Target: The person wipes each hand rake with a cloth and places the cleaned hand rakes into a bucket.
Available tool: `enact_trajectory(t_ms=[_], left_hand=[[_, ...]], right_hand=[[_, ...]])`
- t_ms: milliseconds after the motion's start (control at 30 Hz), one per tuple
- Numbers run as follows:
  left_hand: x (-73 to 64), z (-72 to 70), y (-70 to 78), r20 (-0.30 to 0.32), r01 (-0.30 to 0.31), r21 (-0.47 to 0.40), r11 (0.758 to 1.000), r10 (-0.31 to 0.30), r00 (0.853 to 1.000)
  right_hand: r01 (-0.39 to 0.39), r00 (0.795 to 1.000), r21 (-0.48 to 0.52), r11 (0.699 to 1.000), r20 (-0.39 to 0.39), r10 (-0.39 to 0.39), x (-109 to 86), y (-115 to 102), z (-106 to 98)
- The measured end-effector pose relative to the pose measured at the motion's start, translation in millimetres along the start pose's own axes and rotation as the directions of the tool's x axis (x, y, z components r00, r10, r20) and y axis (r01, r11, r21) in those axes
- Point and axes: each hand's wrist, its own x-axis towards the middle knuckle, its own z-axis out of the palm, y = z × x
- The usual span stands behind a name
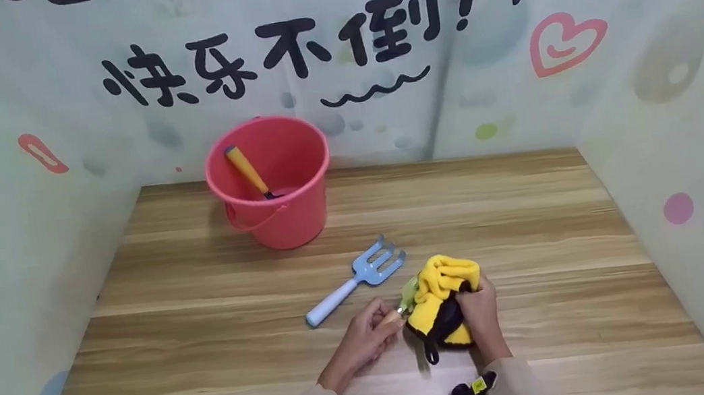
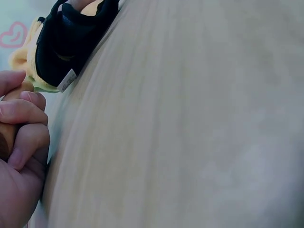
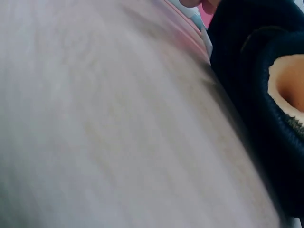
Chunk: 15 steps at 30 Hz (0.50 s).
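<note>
Near the table's front edge, the left hand (image 1: 363, 340) grips a wooden-handled tool (image 1: 400, 307) while the right hand (image 1: 481, 318) clutches the yellow-and-black cloth (image 1: 439, 301) over its blade. Beyond lies the blue rake (image 1: 357, 278), unwiped; farther left, the red bucket (image 1: 269, 181) already holds an orange-handled tool (image 1: 248, 170).

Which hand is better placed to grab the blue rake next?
Left, probably. The left hand lies right beside the blue rake handle, though it grips a wooden-handled tool. The right hand holds the yellow and black cloth, farther away.
</note>
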Motion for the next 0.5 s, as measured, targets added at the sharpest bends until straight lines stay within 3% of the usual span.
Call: enact_trajectory(t_ms=[200,433,500], left_hand=[[9.7,-3.9,-25.0,0.019,0.036,-0.055,0.998,-0.035,0.999],[11.9,-8.6,-22.8,0.064,0.034,-0.124,0.992,-0.026,0.998],[11.6,-9.4,-23.9,0.087,0.031,-0.158,0.987,-0.017,0.996]], right_hand=[[-0.036,0.997,0.127,0.991,-0.068,0.045,-1.5,2,-3],[-0.064,0.989,0.286,0.956,-0.109,0.098,2.4,0,-7],[-0.085,0.988,0.363,0.928,-0.093,0.127,3.0,0,-10]])
